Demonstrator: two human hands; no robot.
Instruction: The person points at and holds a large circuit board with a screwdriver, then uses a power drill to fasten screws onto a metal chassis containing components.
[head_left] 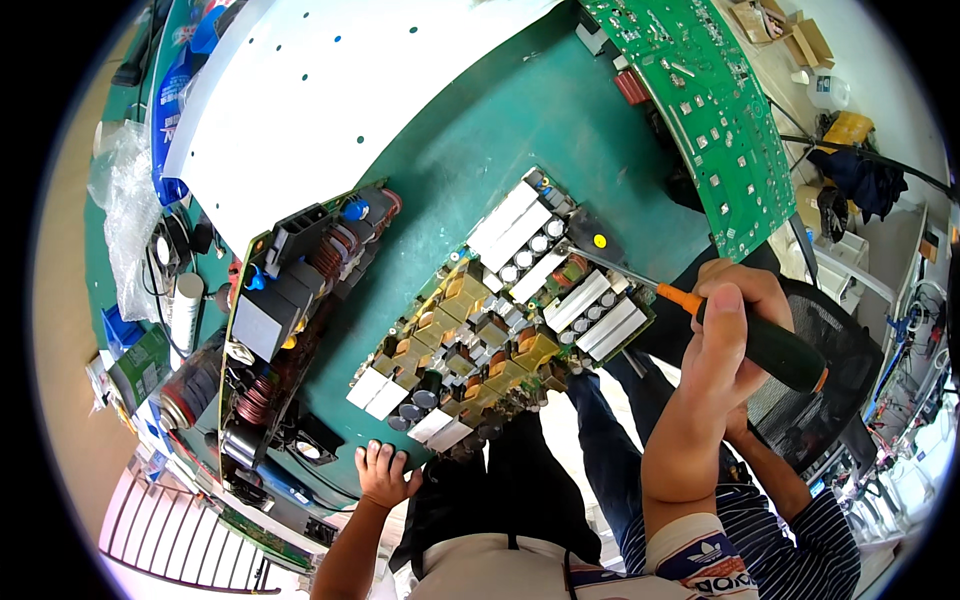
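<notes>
A screwdriver [790, 352] with a dark green and orange handle is in my right hand [728, 330], its fingers wrapped round the grip. The thin metal shaft points left, and its tip reaches the upper right part of a populated circuit board [470, 350]. That board carries white heatsink blocks, yellow transformers and round capacitors. Whether the tip touches a part cannot be made out. Near the table's front edge my left hand [385, 474] rests with fingers spread, holding nothing, just left of the board's lower end.
Left stands another board [300, 290] with coils and black blocks. A white perforated panel [300, 90] lies at the back. A large green circuit board [715, 130] leans at the right. A co-worker in a striped shirt [770, 525] is close on my right, beside a mesh chair [830, 370].
</notes>
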